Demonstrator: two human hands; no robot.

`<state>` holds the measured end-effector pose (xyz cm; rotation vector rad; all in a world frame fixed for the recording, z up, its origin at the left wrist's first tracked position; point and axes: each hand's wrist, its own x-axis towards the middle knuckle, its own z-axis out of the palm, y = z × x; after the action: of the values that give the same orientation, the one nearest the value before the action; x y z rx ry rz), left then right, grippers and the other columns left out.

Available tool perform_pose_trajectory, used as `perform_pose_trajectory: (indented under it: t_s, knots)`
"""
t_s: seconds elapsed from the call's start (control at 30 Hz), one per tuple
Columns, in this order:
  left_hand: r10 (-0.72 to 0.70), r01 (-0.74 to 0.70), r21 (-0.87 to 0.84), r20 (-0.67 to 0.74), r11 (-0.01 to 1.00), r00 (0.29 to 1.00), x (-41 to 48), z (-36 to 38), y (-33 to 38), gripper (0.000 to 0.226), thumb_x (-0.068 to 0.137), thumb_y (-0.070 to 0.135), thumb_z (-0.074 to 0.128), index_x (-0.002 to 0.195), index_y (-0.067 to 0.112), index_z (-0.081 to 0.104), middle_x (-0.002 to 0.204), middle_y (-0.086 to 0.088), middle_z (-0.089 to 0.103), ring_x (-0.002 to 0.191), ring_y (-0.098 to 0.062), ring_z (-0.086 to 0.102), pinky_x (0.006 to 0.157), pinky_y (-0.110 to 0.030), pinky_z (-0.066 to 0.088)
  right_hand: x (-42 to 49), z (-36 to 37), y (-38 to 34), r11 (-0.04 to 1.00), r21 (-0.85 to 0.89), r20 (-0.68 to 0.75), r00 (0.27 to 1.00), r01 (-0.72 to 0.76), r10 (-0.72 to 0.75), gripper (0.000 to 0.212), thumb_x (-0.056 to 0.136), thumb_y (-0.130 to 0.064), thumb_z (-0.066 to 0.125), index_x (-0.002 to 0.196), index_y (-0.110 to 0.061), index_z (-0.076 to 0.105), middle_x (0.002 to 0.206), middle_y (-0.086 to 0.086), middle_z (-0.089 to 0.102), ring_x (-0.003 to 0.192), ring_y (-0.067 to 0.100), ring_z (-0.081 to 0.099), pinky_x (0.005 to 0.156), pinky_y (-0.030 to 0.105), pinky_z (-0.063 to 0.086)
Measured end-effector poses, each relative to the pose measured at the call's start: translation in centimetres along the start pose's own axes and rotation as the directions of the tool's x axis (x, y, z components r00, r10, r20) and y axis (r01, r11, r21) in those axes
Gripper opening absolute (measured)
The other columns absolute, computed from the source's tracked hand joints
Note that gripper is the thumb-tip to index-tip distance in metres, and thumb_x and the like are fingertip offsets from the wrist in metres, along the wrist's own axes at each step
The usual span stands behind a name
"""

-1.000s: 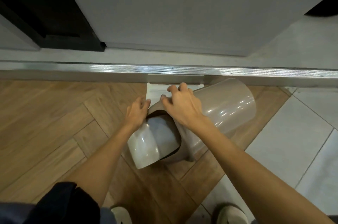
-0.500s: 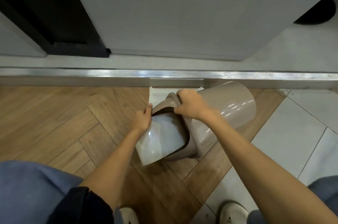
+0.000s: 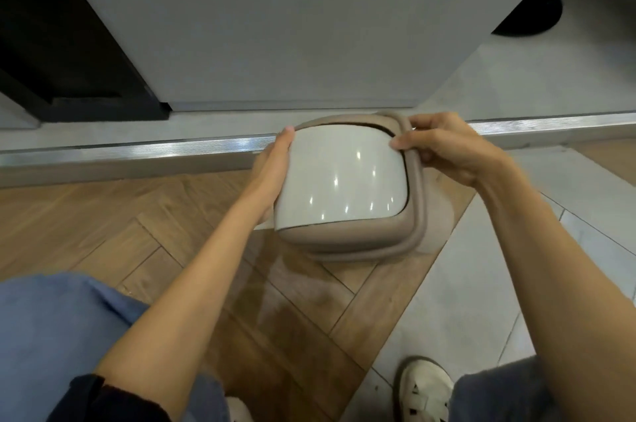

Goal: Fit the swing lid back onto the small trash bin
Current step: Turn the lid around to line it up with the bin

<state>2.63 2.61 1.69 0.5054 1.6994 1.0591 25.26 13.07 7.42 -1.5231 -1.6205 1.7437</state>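
The small beige trash bin [image 3: 347,241] stands upright on the wooden floor, seen from above. Its glossy pale grey swing lid [image 3: 339,177] sits inside the beige top ring [image 3: 414,180], tilted so its near edge sticks out over the ring. A dark gap shows along the flap's far edge. My left hand [image 3: 273,167] presses against the left side of the lid and ring. My right hand [image 3: 447,149] grips the ring's far right corner, thumb on the flap's edge. The bin's body is mostly hidden under the lid.
A metal door track [image 3: 120,149] runs across just behind the bin, with a grey panel [image 3: 292,25] beyond it. Pale tiles [image 3: 481,284] lie to the right. My shoe [image 3: 425,387] and knees are near the bottom edge.
The bin lay on its side with its mouth toward me; now it stands upright. Both hands have shifted to the sides of the lid, and the flap faces up.
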Motion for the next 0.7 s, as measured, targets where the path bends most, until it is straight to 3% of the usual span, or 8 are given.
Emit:
perform_pose_trajectory:
  t_s: [0.1,0.2,0.3,0.43,0.57,0.7]
  knots:
    - [0.069,-0.074,0.098,0.06,0.992,0.996,-0.8,0.6,1.8,0.046,0.095,0.065,0.047,0.115,0.027,0.065,0.114,0.005,0.071,0.102,-0.013,0.068,0.085,-0.033,0.054,-0.7,-1.8,0.7,0.993,0.109,-0.01,0.999,-0.043,0.044,0.014,0.08,-0.006,0.07,0.093,-0.008,0.074,0.075,0.007,0.059,0.065,0.019,0.046,0.057,0.022,0.048]
    - [0.104,-0.118,0.177,0.086,0.977,0.991,-1.8,1.1,3.4,0.047,0.093,0.064,0.052,0.114,0.024,0.064,0.111,0.007,0.071,0.097,-0.01,0.068,0.076,-0.029,0.052,-1.3,-2.5,1.7,0.978,0.189,-0.002,0.996,-0.091,0.093,0.028,0.077,-0.01,0.071,0.103,-0.003,0.072,0.092,0.016,0.056,0.082,0.029,0.044,0.074,0.031,0.049]
    - [0.12,-0.142,0.214,0.112,0.967,0.986,-2.5,1.4,4.5,0.042,0.09,0.062,0.059,0.114,0.028,0.063,0.114,0.006,0.072,0.096,-0.011,0.069,0.079,-0.03,0.054,-1.9,-2.7,2.4,0.962,0.233,0.019,0.99,-0.14,0.139,0.03,0.079,-0.011,0.067,0.108,-0.004,0.067,0.072,0.004,0.057,0.064,0.019,0.041,0.068,0.029,0.046]
    - [0.193,-0.228,0.37,0.129,0.9,0.973,-3.2,1.7,5.4,0.054,0.078,0.07,0.063,0.12,0.036,0.062,0.117,0.009,0.07,0.106,-0.019,0.069,0.099,-0.045,0.055,-2.6,-2.3,3.6,0.947,0.197,0.08,0.967,-0.253,0.242,0.023,0.085,-0.001,0.052,0.104,-0.012,0.059,0.081,0.007,0.052,0.062,0.018,0.043,0.056,0.028,0.046]
    - [0.194,-0.304,0.454,0.273,0.838,0.942,-3.4,1.5,6.1,0.058,0.082,0.063,0.068,0.134,0.038,0.057,0.128,0.011,0.066,0.114,-0.015,0.066,0.104,-0.043,0.052,-4.1,-1.4,4.6,0.924,0.111,0.12,0.928,-0.366,0.353,0.034,0.084,0.009,0.046,0.111,-0.012,0.045,0.1,0.016,0.049,0.077,0.032,0.057,0.058,0.043,0.058]
    - [0.189,-0.363,0.451,0.385,0.815,0.903,-3.1,0.9,6.3,0.054,0.081,0.054,0.074,0.131,0.036,0.062,0.127,0.011,0.068,0.117,-0.008,0.064,0.108,-0.041,0.051,-5.3,-0.6,5.0,0.894,0.04,0.179,0.883,-0.447,0.434,0.052,0.083,0.013,0.052,0.126,-0.012,0.039,0.123,0.019,0.044,0.103,0.044,0.057,0.067,0.054,0.059]
